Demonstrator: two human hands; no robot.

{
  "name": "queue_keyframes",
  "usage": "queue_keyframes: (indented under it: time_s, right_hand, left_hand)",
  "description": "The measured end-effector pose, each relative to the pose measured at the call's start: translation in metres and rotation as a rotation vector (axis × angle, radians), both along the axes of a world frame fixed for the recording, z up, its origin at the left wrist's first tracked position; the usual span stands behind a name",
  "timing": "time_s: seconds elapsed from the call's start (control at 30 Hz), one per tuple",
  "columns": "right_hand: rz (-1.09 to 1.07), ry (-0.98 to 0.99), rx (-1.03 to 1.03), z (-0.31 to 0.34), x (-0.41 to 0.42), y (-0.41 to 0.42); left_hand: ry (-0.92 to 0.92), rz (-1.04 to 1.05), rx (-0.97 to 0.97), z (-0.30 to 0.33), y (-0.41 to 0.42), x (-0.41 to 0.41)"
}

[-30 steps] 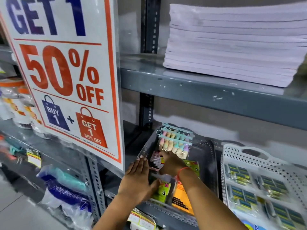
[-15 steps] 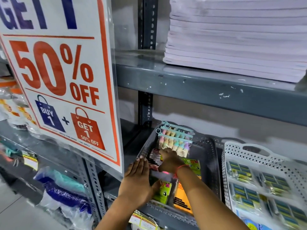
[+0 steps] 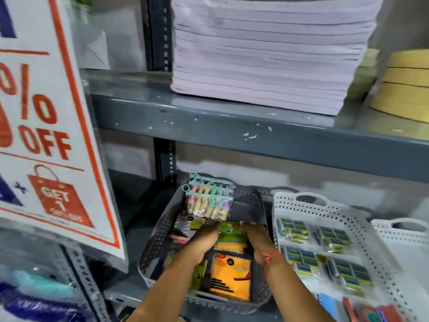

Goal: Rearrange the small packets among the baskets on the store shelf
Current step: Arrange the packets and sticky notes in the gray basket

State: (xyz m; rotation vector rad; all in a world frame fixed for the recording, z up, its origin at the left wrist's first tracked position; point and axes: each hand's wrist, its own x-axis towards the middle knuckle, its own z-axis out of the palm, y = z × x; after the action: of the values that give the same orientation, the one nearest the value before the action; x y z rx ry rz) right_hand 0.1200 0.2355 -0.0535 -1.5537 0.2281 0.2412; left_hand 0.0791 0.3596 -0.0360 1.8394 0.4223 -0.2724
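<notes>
A grey perforated basket [image 3: 160, 231] on the lower shelf holds several small packets. Pastel stick packets with teal tops [image 3: 206, 201] stand at its back, dark and pink packets [image 3: 181, 231] lie at the left, and an orange packet [image 3: 232, 277] lies at the front. A green and yellow packet [image 3: 232, 235] lies in the middle. My left hand [image 3: 204, 238] presses its left edge. On its right edge is my right hand [image 3: 257, 238], with a red thread at the wrist. To the right, a white basket [image 3: 278, 205] holds blue and yellow packets [image 3: 332, 238].
A large 50% OFF sign [image 3: 46, 135] hangs close on the left. The grey upper shelf [image 3: 232, 135] overhangs the baskets, carrying a paper stack [image 3: 267, 54] and yellow tape rolls [image 3: 406, 82]. Another white basket [image 3: 404, 231] stands far right.
My hands have moved apart: the left slid forward off the left packets, and the right shifted right, so they now flank the green and yellow packet. The view has swung right.
</notes>
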Motion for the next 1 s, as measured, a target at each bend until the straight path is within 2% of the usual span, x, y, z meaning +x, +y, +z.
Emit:
queue_keyframes:
  time_s: [0.07,0.53,0.77,0.93,1.0]
  right_hand:
    - [0.052,0.056,0.154,0.000,-0.007,0.001]
    - [0.099,0.208,0.012,-0.004,-0.012,0.004]
    - [0.122,0.256,0.075,0.003,-0.010,0.001]
    - [0.156,0.195,-0.015,0.007,-0.014,0.005]
    - [0.095,0.103,-0.051,0.009,-0.014,0.012]
  left_hand:
    - [0.021,0.030,-0.021,-0.004,-0.005,0.007]
    - [0.057,0.078,-0.135,-0.016,-0.010,0.023]
    - [0.036,0.074,-0.229,-0.017,-0.011,0.027]
    - [0.008,0.096,-0.200,-0.016,-0.006,0.022]
    - [-0.076,0.151,-0.049,-0.012,0.000,0.019]
